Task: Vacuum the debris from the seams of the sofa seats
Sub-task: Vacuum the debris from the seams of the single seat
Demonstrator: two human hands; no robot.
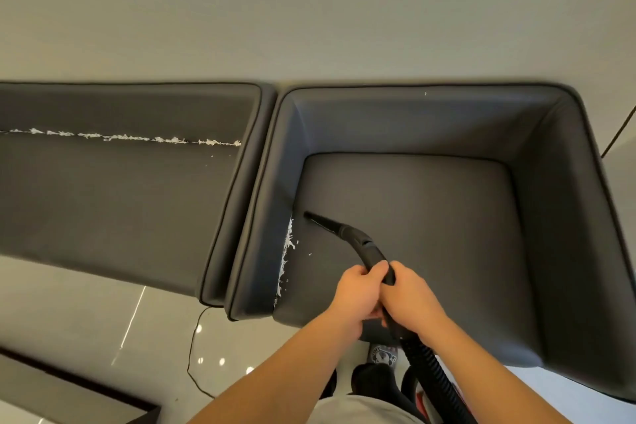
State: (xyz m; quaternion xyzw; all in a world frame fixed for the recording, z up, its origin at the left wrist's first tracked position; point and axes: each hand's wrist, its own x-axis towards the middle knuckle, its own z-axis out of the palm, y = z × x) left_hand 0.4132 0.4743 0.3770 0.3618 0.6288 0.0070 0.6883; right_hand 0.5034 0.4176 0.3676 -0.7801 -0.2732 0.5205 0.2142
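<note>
Hands both clamped on the vacuum wand [370, 251]: left hand [358, 289] curled round the curved black handle from the left, right hand [407, 293] wrapped over it from the right, the two touching each other. Narrow black nozzle [320, 220] angled forward and left over the grey armchair seat [430, 234], tip just beside the seam along the left armrest [261, 203], contact with the cushion not possible to tell. White debris [287, 251] strewn along that seam, from near the nozzle tip down to the seat's front edge, with a few loose flecks on the cushion beside it. Ribbed black hose [430, 368] trailing back from the handle past the right forearm toward the floor. Two seats in view: the armchair, and a longer grey sofa [120, 200] pressed against its left side. Second line of white debris [120, 137] running along the sofa's back seam, well apart from the nozzle. Thin black cable [192, 344] looping over the glossy pale floor [69, 313] in front of the sofa. Dark-framed edge [103, 392] at the lower left corner. Patterned slipper [382, 354] just under the armchair's front edge, between the forearms.
</note>
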